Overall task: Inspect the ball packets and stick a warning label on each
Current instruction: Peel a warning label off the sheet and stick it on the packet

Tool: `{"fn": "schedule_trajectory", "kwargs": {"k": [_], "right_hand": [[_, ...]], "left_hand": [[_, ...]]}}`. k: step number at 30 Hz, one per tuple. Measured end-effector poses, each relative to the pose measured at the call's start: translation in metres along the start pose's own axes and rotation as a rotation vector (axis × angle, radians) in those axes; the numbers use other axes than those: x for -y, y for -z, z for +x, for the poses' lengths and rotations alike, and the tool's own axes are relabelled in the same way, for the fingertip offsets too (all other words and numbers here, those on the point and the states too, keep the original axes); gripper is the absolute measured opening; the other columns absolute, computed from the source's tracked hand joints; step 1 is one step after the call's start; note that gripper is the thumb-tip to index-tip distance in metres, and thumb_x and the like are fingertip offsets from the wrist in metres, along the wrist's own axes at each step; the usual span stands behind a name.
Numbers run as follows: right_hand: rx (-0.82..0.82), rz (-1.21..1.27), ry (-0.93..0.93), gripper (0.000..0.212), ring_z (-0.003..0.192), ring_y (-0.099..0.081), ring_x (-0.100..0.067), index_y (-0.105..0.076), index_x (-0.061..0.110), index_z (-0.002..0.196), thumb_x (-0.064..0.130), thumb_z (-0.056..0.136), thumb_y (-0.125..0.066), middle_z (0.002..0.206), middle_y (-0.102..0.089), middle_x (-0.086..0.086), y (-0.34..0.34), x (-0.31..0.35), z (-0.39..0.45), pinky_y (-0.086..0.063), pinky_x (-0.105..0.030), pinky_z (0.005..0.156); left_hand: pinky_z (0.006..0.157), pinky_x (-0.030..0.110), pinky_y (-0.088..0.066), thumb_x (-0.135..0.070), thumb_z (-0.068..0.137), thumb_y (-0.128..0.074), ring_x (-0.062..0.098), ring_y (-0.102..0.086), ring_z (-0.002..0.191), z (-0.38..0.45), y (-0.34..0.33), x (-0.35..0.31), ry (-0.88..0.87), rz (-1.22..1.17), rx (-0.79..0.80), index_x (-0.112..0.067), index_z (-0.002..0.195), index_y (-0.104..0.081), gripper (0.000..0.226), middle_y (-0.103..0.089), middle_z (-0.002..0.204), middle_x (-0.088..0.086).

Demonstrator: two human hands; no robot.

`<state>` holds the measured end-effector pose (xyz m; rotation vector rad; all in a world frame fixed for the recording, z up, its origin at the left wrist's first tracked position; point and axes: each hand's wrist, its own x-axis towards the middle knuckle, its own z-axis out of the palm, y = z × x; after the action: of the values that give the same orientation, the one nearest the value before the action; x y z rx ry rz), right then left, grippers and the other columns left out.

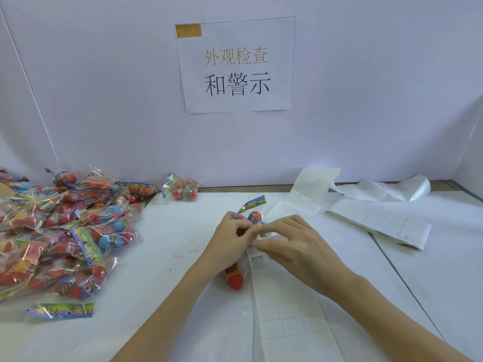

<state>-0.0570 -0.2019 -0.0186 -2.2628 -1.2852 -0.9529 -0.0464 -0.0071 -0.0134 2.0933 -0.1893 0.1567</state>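
1. We are seeing a heap of ball packets (65, 231) lying on the left side of the table (162, 231), with one lone packet (181, 189) sitting apart near the back wall
2. We are gripping the ball packet (251, 216) with our left hand (230, 240) at the middle of the table, its fingers (245, 224) curling round the clear wrap while the colourful header is sticking up behind them
3. We are noticing a red ball (234, 279) of that packet poking out below the left hand, touching the table
4. We are bringing our right hand (290, 241) against the same packet, its thumb and forefinger pinching narrowly at a small white warning label (257, 257); we cannot tell whether the label is already off its strip
5. We are watching the label strip (285, 317) running from under the hands toward the near edge, with its empty squares showing
6. We are seeing a folded label stack (379, 223) lying on the right, and a clear plastic bag (384, 190) crumpling behind it near the wall
7. We are facing a paper sign (236, 65) hanging on the wall above the table
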Motion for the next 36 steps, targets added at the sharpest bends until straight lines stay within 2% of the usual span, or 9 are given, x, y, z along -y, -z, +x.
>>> {"fn": "schedule_trajectory", "kwargs": {"k": [4, 7, 13, 20, 23, 27, 31, 33, 36], "right_hand": [[0.077, 0.13, -0.156, 0.017, 0.103, -0.06, -0.018, -0.076, 0.02, 0.109, 0.017, 0.093, -0.079, 0.122, -0.066, 0.004, -0.005, 0.006, -0.001, -0.049, -0.035, 0.089], [0.079, 0.101, -0.151, 0.024, 0.102, -0.059, -0.015, -0.074, 0.02, 0.114, 0.017, 0.091, -0.081, 0.122, -0.066, 0.004, -0.005, 0.006, -0.002, -0.048, -0.031, 0.09], [0.072, 0.038, -0.134, 0.025, 0.103, -0.066, -0.022, -0.072, 0.014, 0.115, 0.017, 0.092, -0.08, 0.118, -0.067, 0.0, -0.005, 0.007, 0.0, -0.052, -0.035, 0.089], [0.016, 0.025, -0.062, 0.009, 0.086, -0.064, -0.022, -0.074, 0.013, 0.098, 0.007, 0.093, -0.079, 0.106, -0.069, -0.002, -0.001, 0.006, 0.001, -0.051, -0.034, 0.082], [-0.004, 0.057, -0.067, 0.006, 0.095, -0.063, -0.023, -0.072, 0.013, 0.097, 0.009, 0.095, -0.076, 0.114, -0.067, -0.003, 0.001, 0.009, 0.001, -0.052, -0.039, 0.083], [-0.174, 0.273, -0.201, 0.005, 0.107, -0.062, -0.015, -0.071, 0.016, 0.103, 0.014, 0.098, -0.071, 0.115, -0.065, 0.004, 0.007, 0.015, 0.009, -0.048, -0.027, 0.092], [-0.365, 0.451, -0.487, 0.015, 0.091, -0.068, -0.016, -0.068, 0.018, 0.101, 0.004, 0.096, -0.071, 0.099, -0.07, 0.011, 0.018, 0.008, 0.017, -0.054, -0.025, 0.079], [-0.38, 0.538, -0.602, 0.02, 0.092, -0.069, -0.018, -0.07, 0.02, 0.101, 0.0, 0.097, -0.068, 0.098, -0.073, 0.012, 0.023, 0.002, 0.017, -0.055, -0.024, 0.079], [-0.389, 0.647, -0.707, 0.024, 0.086, -0.069, -0.011, -0.073, 0.024, 0.099, 0.001, 0.098, -0.067, 0.093, -0.074, 0.013, 0.03, -0.006, 0.018, -0.053, -0.021, 0.075]], "left_hand": [[0.083, 0.01, -0.038, -0.032, 0.102, -0.065, 0.012, -0.052, 0.107, 0.0, 0.0, 0.001, 0.014, -0.007, 0.017, -0.021, 0.08, -0.077, 0.027, -0.054, 0.097, 0.001], [0.083, 0.012, -0.039, -0.032, 0.102, -0.065, 0.007, -0.052, 0.103, 0.002, 0.001, 0.001, 0.029, -0.003, 0.022, -0.015, 0.087, -0.079, 0.027, -0.053, 0.102, 0.005], [0.081, 0.015, -0.039, -0.028, 0.102, -0.065, 0.01, -0.051, 0.103, 0.001, 0.002, -0.004, 0.053, -0.07, 0.032, -0.028, 0.073, -0.074, 0.03, -0.054, 0.093, -0.001], [0.084, 0.022, -0.042, -0.032, 0.101, -0.066, 0.007, -0.052, 0.099, 0.002, 0.002, -0.002, 0.049, -0.066, 0.039, -0.018, 0.087, -0.082, 0.026, -0.058, 0.103, 0.014], [0.086, 0.024, -0.044, -0.032, 0.101, -0.066, 0.009, -0.054, 0.104, 0.003, 0.001, 0.0, 0.067, -0.07, 0.025, -0.019, 0.093, -0.083, 0.023, -0.06, 0.107, 0.008], [0.079, 0.018, -0.042, -0.024, 0.103, -0.062, 0.014, -0.054, 0.099, 0.002, 0.002, 0.0, 0.04, -0.144, -0.06, -0.029, 0.078, -0.078, 0.03, -0.062, 0.09, -0.004], [0.068, 0.015, -0.049, -0.014, 0.103, -0.062, 0.009, -0.062, 0.076, 0.002, 0.015, -0.005, -0.053, -0.349, -0.187, -0.024, 0.104, -0.08, 0.02, -0.066, 0.103, 0.009], [0.07, 0.019, -0.052, -0.006, 0.1, -0.066, 0.01, -0.063, 0.076, 0.003, 0.021, -0.007, -0.111, -0.477, -0.171, -0.033, 0.124, -0.073, 0.036, -0.071, 0.095, 0.0], [0.073, 0.021, -0.054, -0.006, 0.098, -0.069, 0.015, -0.068, 0.089, 0.002, 0.019, -0.009, -0.111, -0.605, -0.134, -0.048, 0.145, -0.05, 0.066, -0.075, 0.109, 0.005]]}}
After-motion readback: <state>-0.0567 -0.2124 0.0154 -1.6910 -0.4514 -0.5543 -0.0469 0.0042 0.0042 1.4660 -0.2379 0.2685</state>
